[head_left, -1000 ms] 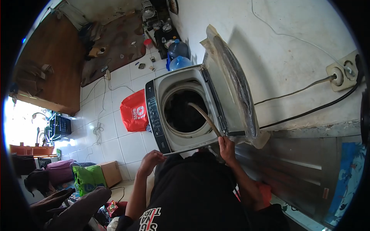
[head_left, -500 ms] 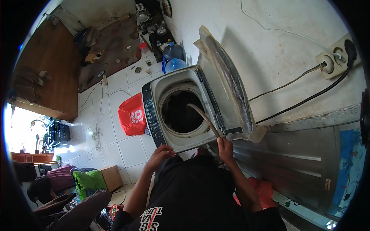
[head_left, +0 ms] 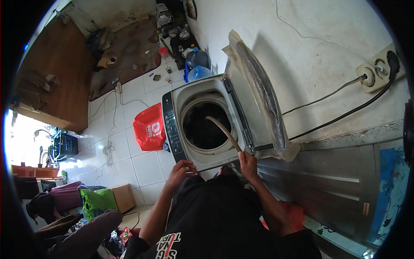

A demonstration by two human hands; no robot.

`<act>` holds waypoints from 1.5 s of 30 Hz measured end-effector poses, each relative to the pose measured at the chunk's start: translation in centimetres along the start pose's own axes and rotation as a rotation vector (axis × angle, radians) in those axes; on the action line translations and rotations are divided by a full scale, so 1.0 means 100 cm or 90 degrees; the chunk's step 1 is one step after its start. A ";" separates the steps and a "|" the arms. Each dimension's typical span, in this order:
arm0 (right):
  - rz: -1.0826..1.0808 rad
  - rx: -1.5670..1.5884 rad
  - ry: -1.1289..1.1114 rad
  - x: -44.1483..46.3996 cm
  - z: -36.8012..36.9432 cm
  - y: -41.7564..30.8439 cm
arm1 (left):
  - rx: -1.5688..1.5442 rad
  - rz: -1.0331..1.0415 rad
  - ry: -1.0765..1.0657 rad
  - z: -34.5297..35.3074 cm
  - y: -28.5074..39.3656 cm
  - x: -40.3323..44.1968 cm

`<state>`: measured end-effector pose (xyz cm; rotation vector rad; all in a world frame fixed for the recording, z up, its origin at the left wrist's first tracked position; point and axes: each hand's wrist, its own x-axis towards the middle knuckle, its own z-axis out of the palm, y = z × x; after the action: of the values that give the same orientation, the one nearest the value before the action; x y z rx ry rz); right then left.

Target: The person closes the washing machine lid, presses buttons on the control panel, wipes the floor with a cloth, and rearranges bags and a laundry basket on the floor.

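A top-loading washing machine (head_left: pixel 174 142) stands in front of me with its lid (head_left: pixel 254 86) raised against the wall. Its drum (head_left: pixel 206 136) is dark inside, and whatever lies there is hard to make out. My right hand (head_left: pixel 248 166) grips a brownish hose (head_left: pixel 226 131) at the machine's near right corner. The hose's far end curves into the drum opening. At the near left corner, my left hand (head_left: pixel 182 169) rests on the machine's edge, fingers loosely bent and a little apart, holding nothing.
A red bag (head_left: pixel 148 128) lies on the tiles left of the machine. Blue water jugs (head_left: pixel 198 72) stand behind it. Power cables run to a wall socket (head_left: pixel 373 77) at the right. A green bag (head_left: pixel 98 203) and cardboard box (head_left: pixel 123 197) sit at lower left.
My right hand and the hose have shifted slightly left relative to the machine. The left hand stays at the machine's edge. The view has moved a little.
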<state>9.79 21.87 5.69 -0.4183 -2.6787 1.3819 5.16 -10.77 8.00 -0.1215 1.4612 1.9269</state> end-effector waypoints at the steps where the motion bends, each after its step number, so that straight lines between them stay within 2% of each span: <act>1: -0.010 -0.004 0.005 0.000 0.000 -0.001 | 0.011 -0.003 0.006 -0.002 -0.002 0.001; 8: -0.048 0.000 0.038 -0.005 -0.001 0.001 | -0.016 0.011 -0.007 0.006 -0.001 0.002; 15: -0.022 0.037 0.079 -0.015 -0.009 -0.002 | 0.031 0.048 -0.008 0.029 0.018 0.024; 18: 0.002 0.050 0.055 -0.029 -0.015 0.001 | 0.086 0.108 -0.021 0.080 0.062 0.025; 20: -0.008 0.099 0.079 -0.036 -0.018 -0.004 | 0.189 0.225 -0.076 0.113 0.097 0.029; 25: 0.025 0.101 0.080 -0.052 -0.027 0.011 | 0.183 0.269 -0.079 0.206 0.163 0.044; 27: 0.031 0.128 0.074 -0.069 -0.032 0.020 | 0.244 0.390 -0.037 0.246 0.163 0.058; 30: 0.059 0.089 0.066 -0.104 -0.038 0.048 | 0.262 0.337 -0.003 0.295 0.166 0.069; 32: 0.042 0.096 0.143 -0.136 -0.043 0.060 | 0.346 0.360 0.131 0.314 0.161 0.089; 33: 0.045 0.093 0.147 -0.154 -0.046 0.064 | 0.361 0.354 0.155 0.320 0.162 0.094; 35: 0.084 0.294 0.186 -0.192 -0.055 0.068 | 0.366 0.347 0.161 0.319 0.160 0.111; 37: 0.169 0.298 0.230 -0.225 -0.073 0.047 | 0.374 0.340 0.170 0.314 0.157 0.118; 39: 0.139 0.275 0.281 -0.255 -0.088 0.051 | 0.387 0.459 0.181 0.302 0.153 0.117; 42: 0.133 0.288 0.281 -0.297 -0.119 0.045 | 0.301 0.437 0.108 0.265 0.144 0.114; 45: 0.126 0.214 0.303 -0.326 -0.145 0.035 | 0.292 0.366 0.108 0.220 0.154 0.076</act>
<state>44.76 25.86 12.55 -0.8648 -2.0287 1.5123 -2.17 10.26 24.75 0.3953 2.1934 1.9738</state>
